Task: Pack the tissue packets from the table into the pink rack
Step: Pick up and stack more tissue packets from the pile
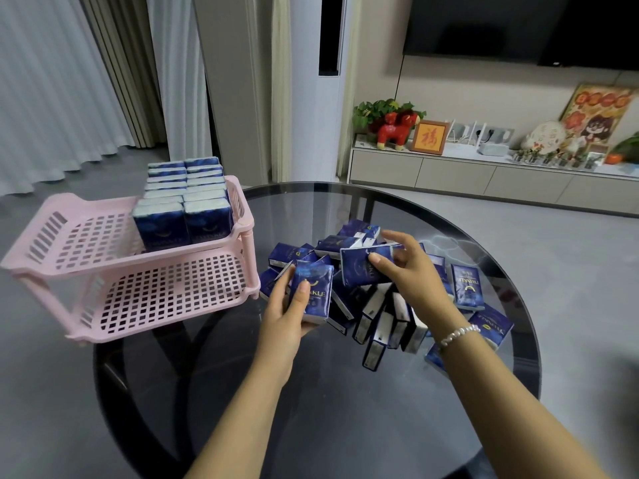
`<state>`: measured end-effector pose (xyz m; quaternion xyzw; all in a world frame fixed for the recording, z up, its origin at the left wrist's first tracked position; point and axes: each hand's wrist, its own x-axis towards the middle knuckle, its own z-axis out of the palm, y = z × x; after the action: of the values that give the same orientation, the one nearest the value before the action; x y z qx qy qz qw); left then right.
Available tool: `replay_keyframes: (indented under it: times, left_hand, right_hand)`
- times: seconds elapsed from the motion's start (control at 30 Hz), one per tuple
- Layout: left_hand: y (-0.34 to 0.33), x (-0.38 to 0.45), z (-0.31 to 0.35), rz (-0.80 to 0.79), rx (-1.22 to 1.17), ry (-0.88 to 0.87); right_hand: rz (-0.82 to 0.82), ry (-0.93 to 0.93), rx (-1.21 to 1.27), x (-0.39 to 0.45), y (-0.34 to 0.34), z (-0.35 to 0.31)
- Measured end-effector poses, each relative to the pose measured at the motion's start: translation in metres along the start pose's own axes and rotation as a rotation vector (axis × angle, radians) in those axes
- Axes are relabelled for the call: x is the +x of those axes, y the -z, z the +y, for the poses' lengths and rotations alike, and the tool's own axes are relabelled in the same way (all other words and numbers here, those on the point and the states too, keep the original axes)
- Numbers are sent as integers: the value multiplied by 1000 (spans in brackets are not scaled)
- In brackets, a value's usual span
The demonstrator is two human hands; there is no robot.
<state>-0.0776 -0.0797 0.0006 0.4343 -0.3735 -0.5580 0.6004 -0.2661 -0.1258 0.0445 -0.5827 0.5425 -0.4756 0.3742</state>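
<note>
Hands both curled – left hand [288,311] grips tissue packet [313,292], right hand [406,262] pinches second packet [363,267].

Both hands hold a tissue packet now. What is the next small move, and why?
Probably carry the packet in the left hand to the pink rack and stand it in front of the rows on the top shelf. That hand is nearer the rack, the shelf has free space on its left part, and the right hand is just lifting its packet from the pile.

One pink rack [131,267] with two tiers stands at left; two hands [287,312] each hold one tissue packet [311,292].
</note>
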Motion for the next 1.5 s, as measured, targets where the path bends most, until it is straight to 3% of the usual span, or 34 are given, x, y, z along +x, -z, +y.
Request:
replay_keyframes:
  times: [0.13,0.27,0.53,0.63,0.77,0.83,0.97,1.13,1.2,1.5]
  left_hand:
    - [0,-1,-1,-9,109,4]
    - [-1,-5,-2,-44,202,15]
    - [-2,-8,3,-159,3,70]
    - [6,-9,4,-149,47,97]
    - [25,-12,10,-98,-5,72]
    - [37,-14,13,-91,55,47]
    - [61,-21,22,-130,271,62]
    - [91,-34,29,-266,840,116]
    - [92,-41,28,-282,959,128]
    - [84,-55,20,-274,1017,194]
  right_hand:
    - [-43,26,193,-11,-4,-15]
    - [-77,108,138,-24,-20,-27]
    - [16,289,-145,-34,-57,-19]
    - [-35,224,-88,-35,-61,-20]
    - [-395,-150,243,-38,-60,-19]
    - [-531,-182,311,-39,-64,-17]
    - [-577,-108,272,-38,-73,-8]
    - [-645,12,8,-44,-88,10]
    - [-636,59,-104,-47,-94,17]
    - [-676,102,-210,-52,-91,21]
